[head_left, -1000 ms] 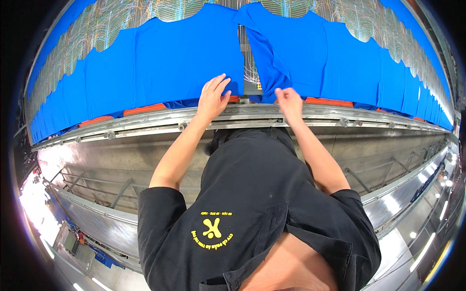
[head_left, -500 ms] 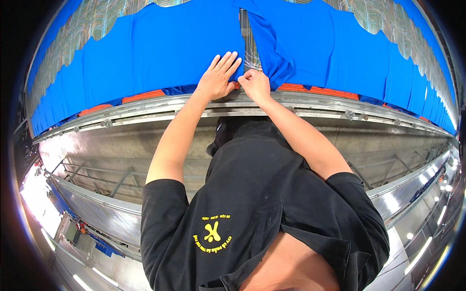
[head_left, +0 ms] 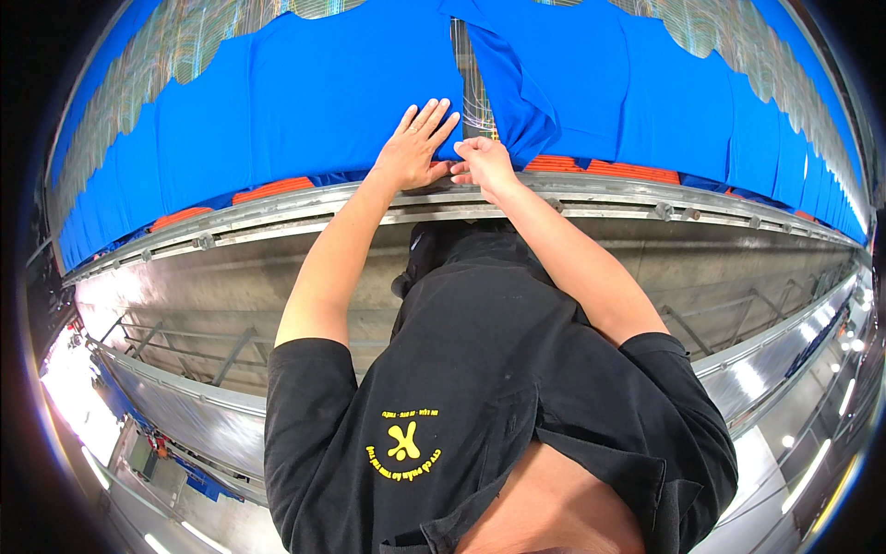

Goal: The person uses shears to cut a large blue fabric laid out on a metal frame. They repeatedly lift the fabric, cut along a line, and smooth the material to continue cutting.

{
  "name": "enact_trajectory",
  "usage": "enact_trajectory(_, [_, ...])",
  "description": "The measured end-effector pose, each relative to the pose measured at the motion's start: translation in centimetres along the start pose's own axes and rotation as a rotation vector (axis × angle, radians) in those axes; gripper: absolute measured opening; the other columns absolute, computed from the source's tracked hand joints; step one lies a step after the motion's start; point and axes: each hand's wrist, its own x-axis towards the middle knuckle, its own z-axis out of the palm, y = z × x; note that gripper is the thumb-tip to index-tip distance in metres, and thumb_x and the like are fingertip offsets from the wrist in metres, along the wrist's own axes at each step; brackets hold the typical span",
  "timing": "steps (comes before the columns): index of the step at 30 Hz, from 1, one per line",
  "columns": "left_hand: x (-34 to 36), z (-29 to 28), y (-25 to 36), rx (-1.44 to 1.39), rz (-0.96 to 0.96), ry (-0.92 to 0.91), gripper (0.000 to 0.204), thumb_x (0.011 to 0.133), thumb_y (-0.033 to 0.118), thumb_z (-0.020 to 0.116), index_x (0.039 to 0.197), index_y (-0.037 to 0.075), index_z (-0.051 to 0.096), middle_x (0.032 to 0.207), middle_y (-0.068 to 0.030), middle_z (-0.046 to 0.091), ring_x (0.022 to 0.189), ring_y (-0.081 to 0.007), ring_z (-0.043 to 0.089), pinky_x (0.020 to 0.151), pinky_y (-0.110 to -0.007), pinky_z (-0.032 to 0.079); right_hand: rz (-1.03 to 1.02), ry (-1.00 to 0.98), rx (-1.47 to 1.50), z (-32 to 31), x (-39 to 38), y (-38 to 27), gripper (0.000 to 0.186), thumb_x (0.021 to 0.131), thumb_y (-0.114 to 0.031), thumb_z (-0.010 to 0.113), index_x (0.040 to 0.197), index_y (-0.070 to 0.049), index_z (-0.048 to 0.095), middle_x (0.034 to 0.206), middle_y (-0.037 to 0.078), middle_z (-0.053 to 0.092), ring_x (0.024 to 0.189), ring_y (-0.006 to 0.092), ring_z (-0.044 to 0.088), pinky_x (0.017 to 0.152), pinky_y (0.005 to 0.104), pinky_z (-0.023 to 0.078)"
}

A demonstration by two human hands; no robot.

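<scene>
My left hand (head_left: pixel 412 154) lies flat with spread fingers on the left blue fabric panel (head_left: pixel 314 97), close to its right edge. Just right of it, my right hand (head_left: pixel 487 169) is at the panel's lower right corner. Its fingers are apart, the upper fingertips by the fabric edge; I cannot make out anything held in them. A second blue fabric panel (head_left: pixel 591 92) lies to the right, its left edge bunched in folds. Between the two panels a narrow strip of dark, line-marked table surface (head_left: pixel 469 78) shows.
A metal rail (head_left: pixel 591 197) with small knobs runs along the table's near edge. Orange-red strips (head_left: pixel 632 172) show under the fabric hem. More blue pieces continue to both sides. Behind me stands another long table (head_left: pixel 198 392) on a metal frame.
My right hand's fingers have gone from curled together to spread apart, and the hand has shifted slightly downward. The left hand stays flat in place on the fabric.
</scene>
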Motion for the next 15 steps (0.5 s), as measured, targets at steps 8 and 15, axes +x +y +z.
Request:
enact_trajectory(8, [0.2, -0.8, 0.4, 0.073, 0.028, -0.025, 0.089, 0.098, 0.054, 0.064, 0.172, 0.020, 0.028, 0.180, -0.0163, 0.019, 0.167, -0.0341, 0.017, 0.134, -0.055, 0.014, 0.006, 0.008, -0.046, 0.3, 0.0, -0.1, 0.037, 0.105, -0.018, 0.069, 0.130, 0.008, 0.062, 0.099, 0.013, 0.072, 0.073, 0.0186, 0.073, 0.061, 0.0321, 0.062])
enact_trajectory(15, [-1.2, 1.1, 2.3, 0.050, 0.069, -0.032, 0.078, 0.108, 0.062, 0.045, 0.171, 0.016, 0.031, 0.179, -0.0121, 0.024, 0.166, -0.0314, 0.019, 0.134, -0.055, 0.013, -0.602, 0.250, -0.592, -5.1, -1.3, 0.0, 0.024, 0.101, -0.020, 0.073, 0.116, -0.001, 0.074, 0.103, 0.016, 0.078, 0.089, 0.0304, 0.077, 0.077, 0.0403, 0.061])
